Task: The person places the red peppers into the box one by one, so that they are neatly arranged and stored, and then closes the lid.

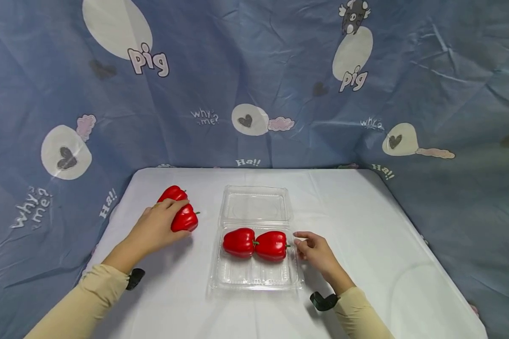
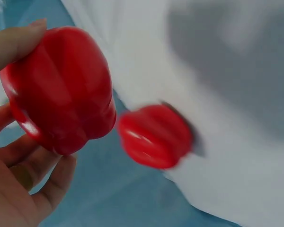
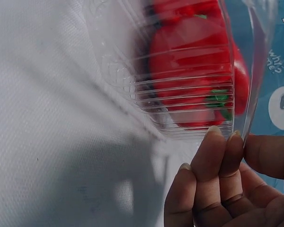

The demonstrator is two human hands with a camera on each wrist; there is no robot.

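Observation:
My left hand grips a red bell pepper, thumb on one side and fingers on the other. In the left wrist view this bell pepper is held above the table. Another red bell pepper lies just beyond it on the white cloth. A clear plastic clamshell container stands with its lid folded back. Two red bell peppers, a left one and a right one, sit side by side in its base. My right hand pinches the container's right rim between thumb and fingers.
A white cloth covers the table. Behind it and along the sides hangs a blue printed curtain. The unheld pepper lies near the table's left edge.

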